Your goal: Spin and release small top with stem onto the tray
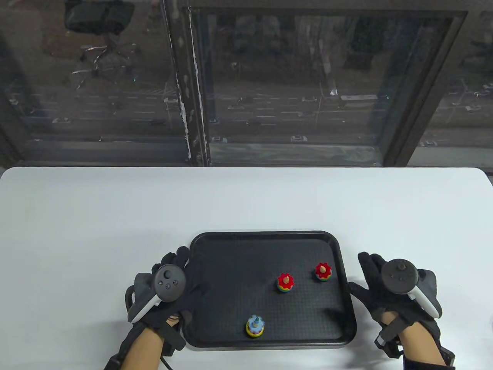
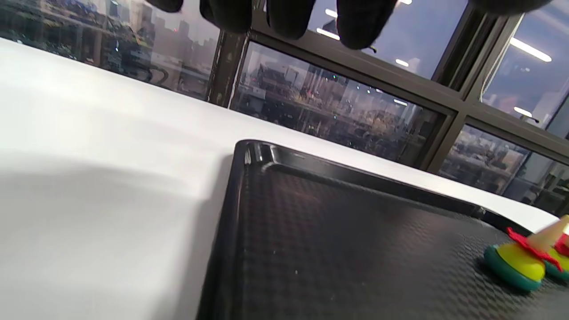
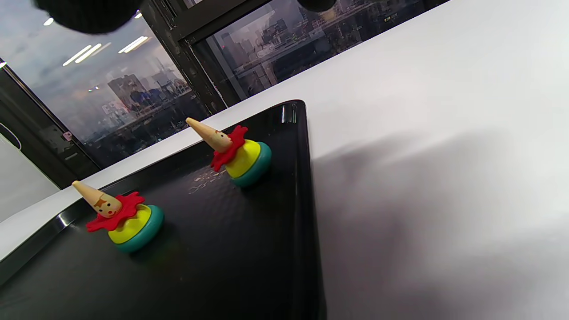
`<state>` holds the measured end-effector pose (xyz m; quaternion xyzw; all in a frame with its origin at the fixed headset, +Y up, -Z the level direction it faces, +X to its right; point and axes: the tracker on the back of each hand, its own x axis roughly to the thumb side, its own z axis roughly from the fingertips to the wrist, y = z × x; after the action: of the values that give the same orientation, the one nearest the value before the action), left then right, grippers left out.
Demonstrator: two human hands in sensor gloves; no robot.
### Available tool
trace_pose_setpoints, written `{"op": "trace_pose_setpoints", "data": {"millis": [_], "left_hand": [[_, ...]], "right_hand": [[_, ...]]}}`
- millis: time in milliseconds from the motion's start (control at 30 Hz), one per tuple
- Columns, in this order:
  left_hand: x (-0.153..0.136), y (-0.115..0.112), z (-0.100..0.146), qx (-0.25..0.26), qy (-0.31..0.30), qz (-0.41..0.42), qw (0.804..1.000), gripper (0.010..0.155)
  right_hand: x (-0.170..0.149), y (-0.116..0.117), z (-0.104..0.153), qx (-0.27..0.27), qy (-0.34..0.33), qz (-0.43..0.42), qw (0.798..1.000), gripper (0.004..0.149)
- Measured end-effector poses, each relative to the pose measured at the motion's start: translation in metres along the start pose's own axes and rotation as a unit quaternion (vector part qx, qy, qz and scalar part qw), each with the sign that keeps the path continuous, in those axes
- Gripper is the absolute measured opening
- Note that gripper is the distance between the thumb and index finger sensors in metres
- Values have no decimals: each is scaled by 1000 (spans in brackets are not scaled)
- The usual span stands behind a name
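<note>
A black tray lies on the white table. Three small tops stand on it: one with a blue collar near the front rim, and two with red collars, one mid-tray and one at the right. In the right wrist view both red-collared tops tilt on their rounded bases. My left hand rests flat beside the tray's left rim, fingers straight, holding nothing. My right hand lies flat on the table right of the tray, empty too. Fingertips hang at the top of the left wrist view.
The table's far edge meets a dark window wall. White tabletop stretches behind the tray and to both sides. The tray's raised rim stands between my right hand and the tops.
</note>
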<state>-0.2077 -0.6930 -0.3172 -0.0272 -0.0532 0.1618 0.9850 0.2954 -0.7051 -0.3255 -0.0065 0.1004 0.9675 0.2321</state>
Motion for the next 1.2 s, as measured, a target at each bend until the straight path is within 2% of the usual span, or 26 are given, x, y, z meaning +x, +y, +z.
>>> {"op": "trace_pose_setpoints", "data": {"millis": [267, 1200], "left_hand": [[-1, 0, 0, 16, 9, -1, 1000, 79], [-2, -1, -2, 15, 5, 12, 1000, 77]], "right_hand": [[1, 1, 0, 7, -1, 0, 1000, 87], [-1, 0, 1, 16, -1, -8, 1000, 84]]}}
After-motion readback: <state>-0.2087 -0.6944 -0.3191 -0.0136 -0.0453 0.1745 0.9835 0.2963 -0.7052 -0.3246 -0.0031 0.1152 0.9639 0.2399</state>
